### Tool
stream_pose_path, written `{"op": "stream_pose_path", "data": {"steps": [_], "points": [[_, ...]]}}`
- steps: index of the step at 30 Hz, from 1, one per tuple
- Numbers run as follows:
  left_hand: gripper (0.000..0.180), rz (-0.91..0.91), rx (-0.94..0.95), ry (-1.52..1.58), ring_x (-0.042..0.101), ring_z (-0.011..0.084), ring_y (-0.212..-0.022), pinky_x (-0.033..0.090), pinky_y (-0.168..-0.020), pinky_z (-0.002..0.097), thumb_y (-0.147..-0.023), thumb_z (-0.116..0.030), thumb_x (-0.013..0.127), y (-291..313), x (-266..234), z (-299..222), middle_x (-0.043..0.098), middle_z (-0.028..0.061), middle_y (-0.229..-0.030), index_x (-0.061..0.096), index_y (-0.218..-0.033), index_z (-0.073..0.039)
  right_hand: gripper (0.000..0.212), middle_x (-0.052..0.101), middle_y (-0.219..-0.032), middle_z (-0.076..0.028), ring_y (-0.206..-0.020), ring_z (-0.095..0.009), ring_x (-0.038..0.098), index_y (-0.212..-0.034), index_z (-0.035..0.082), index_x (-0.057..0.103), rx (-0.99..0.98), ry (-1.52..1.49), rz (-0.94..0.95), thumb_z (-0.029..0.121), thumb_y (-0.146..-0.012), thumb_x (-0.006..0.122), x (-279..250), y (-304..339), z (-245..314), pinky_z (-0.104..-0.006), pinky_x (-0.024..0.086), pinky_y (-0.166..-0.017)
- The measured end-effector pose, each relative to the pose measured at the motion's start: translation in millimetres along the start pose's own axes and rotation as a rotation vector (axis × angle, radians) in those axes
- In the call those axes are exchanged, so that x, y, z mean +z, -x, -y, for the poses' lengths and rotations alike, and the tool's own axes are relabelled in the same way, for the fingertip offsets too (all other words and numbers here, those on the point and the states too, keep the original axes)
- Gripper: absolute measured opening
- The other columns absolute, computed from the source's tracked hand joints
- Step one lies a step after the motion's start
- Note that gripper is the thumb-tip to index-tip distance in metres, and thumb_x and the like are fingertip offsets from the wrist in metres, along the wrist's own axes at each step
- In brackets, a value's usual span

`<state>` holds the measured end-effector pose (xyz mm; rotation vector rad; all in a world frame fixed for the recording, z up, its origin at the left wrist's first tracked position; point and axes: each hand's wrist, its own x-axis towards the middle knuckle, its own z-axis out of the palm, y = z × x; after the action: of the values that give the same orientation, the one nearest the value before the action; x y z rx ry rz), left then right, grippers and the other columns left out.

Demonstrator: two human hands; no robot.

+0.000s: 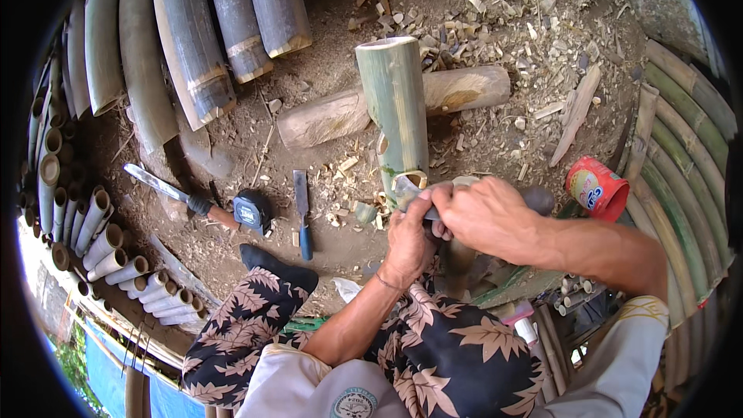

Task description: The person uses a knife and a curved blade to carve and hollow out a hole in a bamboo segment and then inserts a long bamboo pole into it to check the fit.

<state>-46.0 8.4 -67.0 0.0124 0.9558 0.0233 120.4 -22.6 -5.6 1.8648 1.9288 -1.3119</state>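
A thick green bamboo tube [393, 101] rests across a log, its round far end raised and its near end by my hands. Holes with pale cut edges show in its side, one a small notch [410, 180] just ahead of my fingers. My right hand [480, 213] is closed around a grey blade [439, 191], its handle hidden in the fist. My left hand [410, 232] is closed at the tube's near end, thumb against the blade; whether it grips the blade or the bamboo is hidden.
Beneath the tube lies the log [325, 118]. To the left are a chisel [302, 213], a tape measure [251, 210] and a long knife [166, 188]. A red can [596, 188] lies at right. Bamboo poles [182, 39] line the sides; wood chips [480, 31] litter the ground.
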Motion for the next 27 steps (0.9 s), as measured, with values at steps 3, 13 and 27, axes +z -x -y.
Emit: {"op": "stream_pose_path", "data": {"steps": [3, 13, 27], "points": [[0.033, -0.332, -0.08, 0.334, 0.061, 0.0134, -0.078, 0.047, -0.069, 0.0316, -0.1, -0.034, 0.053, 3.8, 40.0, -15.8, 0.067, 0.004, -0.087, 0.06, -0.116, -0.006, 0.018, 0.071, -0.072, -0.009, -0.064, -0.023, 0.071, -0.092, 0.006, 0.069, -0.142, 0.238, 0.142, 0.015, -0.076, 0.068, -22.5, -33.8, 6.7, -0.0338, 0.055, -0.054], [0.046, -0.069, -0.078, 0.246, 0.058, 0.0141, -0.084, 0.047, -0.076, 0.0312, -0.102, -0.035, 0.05, 6.5, 2.1, 42.0, 0.064, 0.0029, -0.107, 0.054, -0.135, -0.004, 0.035, 0.069, -0.072, -0.015, -0.059, -0.025, 0.069, -0.104, 0.001, 0.062, -0.043, 0.018, -0.014, 0.021, -0.076, 0.069, 32.3, 14.4, -5.0, -0.0378, 0.054, -0.051], [0.037, -0.123, -0.116, -0.983, 0.062, 0.0207, -0.047, 0.05, -0.048, 0.0332, -0.095, -0.022, 0.048, 1.7, -9.1, -25.2, 0.065, 0.0144, -0.06, 0.063, -0.081, 0.008, 0.053, 0.069, -0.092, -0.019, -0.077, -0.038, 0.069, -0.13, 0.009, 0.054, 0.592, -0.811, -0.342, 0.01, -0.078, 0.066, 113.8, 13.8, 65.0, -0.0467, 0.057, -0.068]]}}
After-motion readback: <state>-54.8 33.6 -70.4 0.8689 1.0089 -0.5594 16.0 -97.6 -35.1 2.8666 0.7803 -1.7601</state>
